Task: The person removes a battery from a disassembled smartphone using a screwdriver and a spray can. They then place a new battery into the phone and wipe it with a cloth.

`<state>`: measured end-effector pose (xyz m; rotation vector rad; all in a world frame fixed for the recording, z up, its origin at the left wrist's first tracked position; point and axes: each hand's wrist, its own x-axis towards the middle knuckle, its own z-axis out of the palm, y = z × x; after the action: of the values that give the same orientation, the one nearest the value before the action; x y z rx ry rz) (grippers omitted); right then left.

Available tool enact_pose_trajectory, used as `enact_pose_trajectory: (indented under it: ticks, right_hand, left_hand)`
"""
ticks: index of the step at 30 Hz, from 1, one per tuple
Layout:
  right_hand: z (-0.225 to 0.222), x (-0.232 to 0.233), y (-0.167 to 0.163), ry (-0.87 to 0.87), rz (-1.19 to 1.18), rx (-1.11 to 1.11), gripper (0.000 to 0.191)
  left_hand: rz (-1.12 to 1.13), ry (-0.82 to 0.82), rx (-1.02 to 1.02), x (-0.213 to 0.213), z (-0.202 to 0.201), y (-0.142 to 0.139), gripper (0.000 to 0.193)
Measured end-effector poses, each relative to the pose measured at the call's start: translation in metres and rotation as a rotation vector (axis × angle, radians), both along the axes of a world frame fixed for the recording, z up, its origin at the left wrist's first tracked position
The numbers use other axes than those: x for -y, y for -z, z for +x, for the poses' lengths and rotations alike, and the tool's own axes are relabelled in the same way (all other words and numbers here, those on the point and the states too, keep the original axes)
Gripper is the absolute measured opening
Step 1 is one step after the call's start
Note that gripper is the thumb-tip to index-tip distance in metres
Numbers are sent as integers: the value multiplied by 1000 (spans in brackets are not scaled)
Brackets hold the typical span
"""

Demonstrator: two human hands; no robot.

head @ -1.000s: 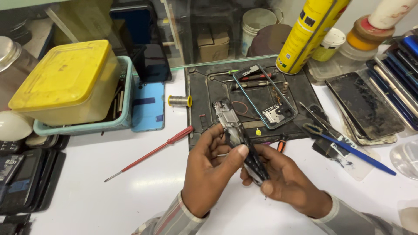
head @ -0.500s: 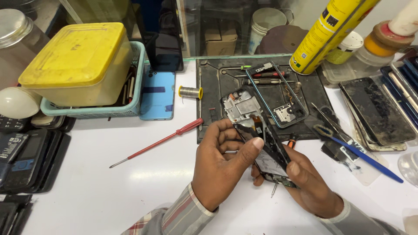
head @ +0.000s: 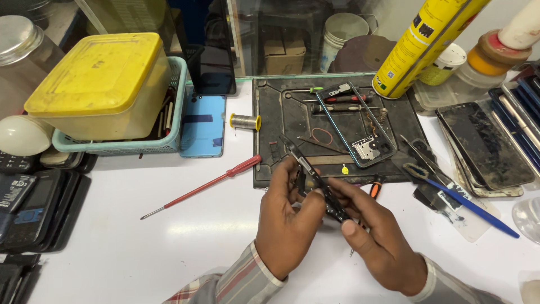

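At lower centre of the frame, a person's left hand [head: 289, 225] and right hand [head: 379, 245] close together around a dismantled phone body [head: 315, 183], a thin dark slab seen edge-on and tilted up toward the upper left; the fingers of both hands are curled shut on it, the right index finger laid along its lower edge. The phone is held just above the white table [head: 169, 247], at the near edge of a black work mat [head: 281, 121]. On the mat, right of centre, lies an empty phone frame [head: 360, 126] with small screwdrivers [head: 332, 104] above it. A red-handled screwdriver [head: 205, 184] lies left of the hands on the table, a spool of solder wire [head: 246, 121] just beyond it. At upper left, a yellow lidded box [head: 98, 84] sits in a teal basket [head: 112, 145]. A yellow spray can [head: 424, 42] leans at upper right, and a blue toothbrush [head: 461, 200] lies at the right beside stacked phone screens [head: 484, 146]
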<state>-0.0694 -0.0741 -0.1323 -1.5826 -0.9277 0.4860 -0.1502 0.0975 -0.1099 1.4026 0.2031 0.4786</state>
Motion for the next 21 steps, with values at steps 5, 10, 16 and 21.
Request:
enact_pose_trajectory:
  ticks: [5, 10, 16, 21]
  right_hand:
    - [-3, -1, -2, 44, -48, 86, 68]
    - [-1, 1, 0, 72, -55, 255, 64]
    - [4, 5, 0, 89, -158, 276, 66]
    - [7, 6, -1, 23, -102, 280, 63]
  left_hand:
    - [-322, 93, -122, -3, 3, 6, 70]
    - [-297, 81, -129, -6, 3, 3, 68]
    - [-219, 52, -80, -2, 1, 0, 61]
    - [-222, 38, -59, -1, -1, -1, 59]
